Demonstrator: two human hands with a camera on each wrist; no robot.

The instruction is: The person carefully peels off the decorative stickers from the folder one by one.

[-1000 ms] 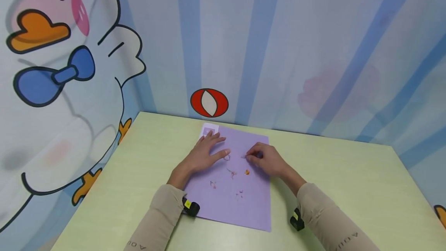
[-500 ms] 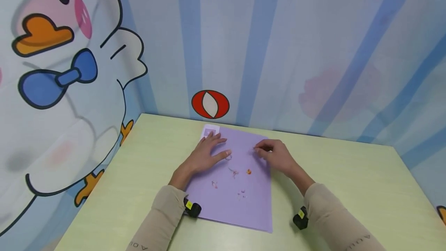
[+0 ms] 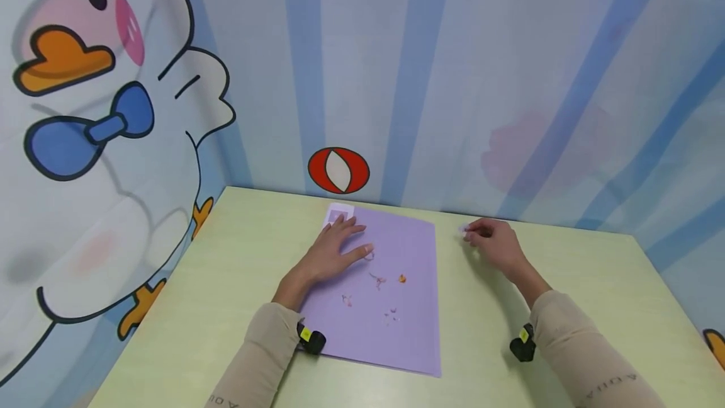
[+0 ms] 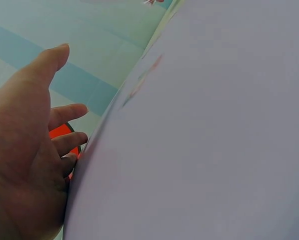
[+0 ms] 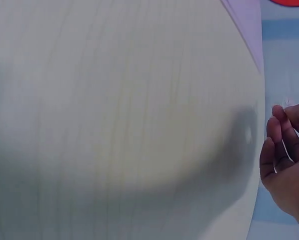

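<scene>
My left hand [image 3: 331, 257] rests with spread fingers on the upper left of a purple sheet [image 3: 410, 345]. Beside its thumb lies a faint ring-shaped print [image 3: 369, 257]. Small flower-like designs dot the sheet: a pinkish stem [image 3: 378, 281], an orange bloom [image 3: 402, 278], a pink sprig [image 3: 347, 300] and some tiny specks [image 3: 392, 316]. Off the sheet to the right, my right hand [image 3: 495, 245] pinches a small clear piece with pale pinkish marks [image 3: 464, 229] between thumb and fingertips. In the right wrist view this piece [image 5: 288, 102] sticks out past the fingertips.
A white-bordered label [image 3: 340, 208] sits at the sheet's top left corner. The pale yellow table [image 3: 566, 294] ends at the back against a striped cloth wall [image 3: 368, 80]. A printed cartoon bird [image 3: 113, 206] covers the left wall.
My right hand has lifted away from the purple sheet and moved right and slightly back, carrying the small clear piece. My left hand has stayed in place on the sheet.
</scene>
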